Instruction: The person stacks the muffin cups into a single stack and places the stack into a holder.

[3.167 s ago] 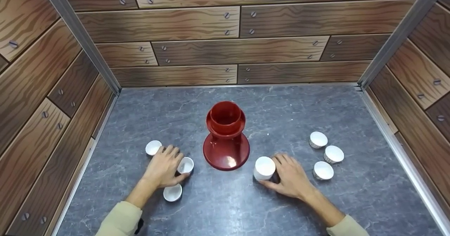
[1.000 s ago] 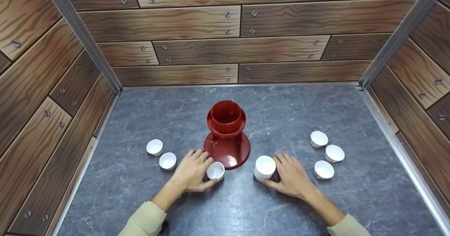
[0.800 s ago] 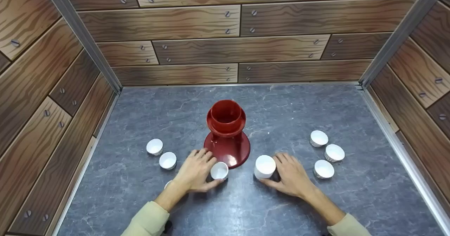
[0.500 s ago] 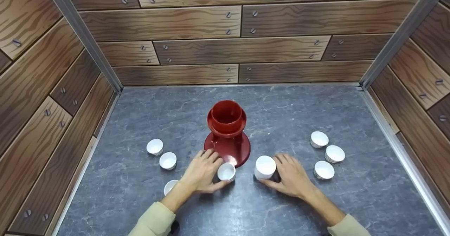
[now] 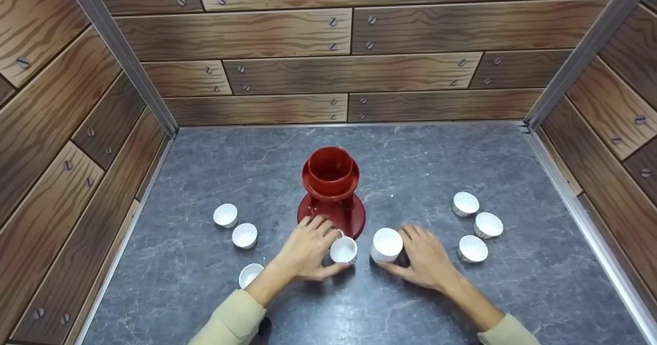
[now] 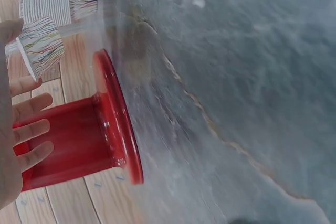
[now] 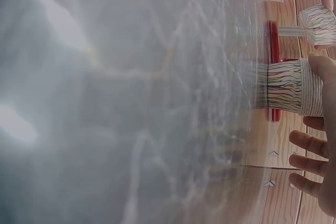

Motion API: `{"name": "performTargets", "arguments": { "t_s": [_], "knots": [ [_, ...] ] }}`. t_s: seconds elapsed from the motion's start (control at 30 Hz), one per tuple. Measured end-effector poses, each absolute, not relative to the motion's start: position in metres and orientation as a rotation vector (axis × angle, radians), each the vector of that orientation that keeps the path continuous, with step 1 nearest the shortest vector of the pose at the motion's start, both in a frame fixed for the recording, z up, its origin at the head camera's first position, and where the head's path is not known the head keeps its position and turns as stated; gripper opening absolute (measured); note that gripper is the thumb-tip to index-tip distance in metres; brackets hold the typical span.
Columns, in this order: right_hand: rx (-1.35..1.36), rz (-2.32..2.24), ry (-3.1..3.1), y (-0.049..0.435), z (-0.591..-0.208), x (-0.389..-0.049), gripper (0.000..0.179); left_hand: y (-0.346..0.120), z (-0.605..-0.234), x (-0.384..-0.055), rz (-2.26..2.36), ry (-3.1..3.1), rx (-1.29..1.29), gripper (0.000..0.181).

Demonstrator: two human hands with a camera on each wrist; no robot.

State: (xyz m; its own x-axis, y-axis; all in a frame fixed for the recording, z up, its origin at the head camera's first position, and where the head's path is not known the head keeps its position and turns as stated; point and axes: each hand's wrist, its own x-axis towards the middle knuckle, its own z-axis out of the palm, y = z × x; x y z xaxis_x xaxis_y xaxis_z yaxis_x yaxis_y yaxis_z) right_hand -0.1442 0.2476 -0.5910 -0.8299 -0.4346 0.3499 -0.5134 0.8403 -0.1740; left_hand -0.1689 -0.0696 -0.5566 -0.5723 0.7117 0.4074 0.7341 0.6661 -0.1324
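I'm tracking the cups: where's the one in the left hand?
In the head view, the patterned cup is held just left of the cup stack, in front of the red stand.

White patterned cup [image 5: 343, 250] — aloft — beside upright nested cups [image 5: 387, 246].

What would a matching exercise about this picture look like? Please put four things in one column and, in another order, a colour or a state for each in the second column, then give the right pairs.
Column one
1. Left hand
2. Right hand
3. Stand
4. Table

Column two
A. Grey
B. Gripping a stack of cups
C. Red
D. Holding a single cup

Right pairs
1-D, 2-B, 3-C, 4-A
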Motion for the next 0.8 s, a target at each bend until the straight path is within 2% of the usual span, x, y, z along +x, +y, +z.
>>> {"name": "performTargets", "arguments": {
  "t_s": [0.8],
  "knots": [
    [0.731, 0.365, -2.725, 0.247, -0.591, -0.144, 0.077, -0.049, -0.54, -0.169, -0.137, -2.388, -1.184, 0.06]
  ]
}}
